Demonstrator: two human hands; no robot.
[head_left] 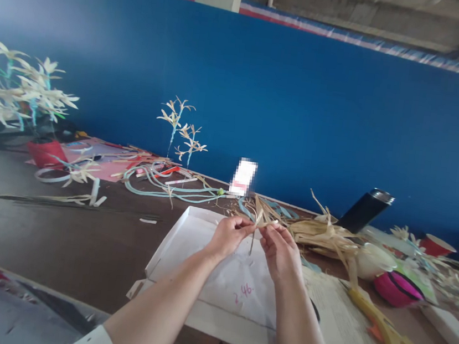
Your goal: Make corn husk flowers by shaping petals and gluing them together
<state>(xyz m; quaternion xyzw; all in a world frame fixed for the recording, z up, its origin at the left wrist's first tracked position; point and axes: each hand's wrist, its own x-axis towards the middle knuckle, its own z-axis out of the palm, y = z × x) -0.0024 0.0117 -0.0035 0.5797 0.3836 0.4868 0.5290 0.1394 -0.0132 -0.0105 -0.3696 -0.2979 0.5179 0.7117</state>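
Observation:
A small flower of pale dried husk strips point(260, 216) is pinched between my two hands, its thin stem pointing down. My left hand point(230, 236) closes thumb and fingers at the stem's top, from the left. From the other side, my right hand point(282, 251) grips a husk petal with its fingertips. Both hands are over a white open box lid point(220, 282) with pink handwriting on it. A heap of dried corn husks point(318, 233) lies just beyond my right hand.
A yellow glue gun point(381, 330) rests on paper at right, near a pink pouch point(398, 287). Behind stands a tilted black flask point(364, 211). Coiled pale-blue tubing point(160, 191) lies at centre left. Finished husk flowers stand in a red pot point(47, 154). A blue wall point(305, 103) closes off the back.

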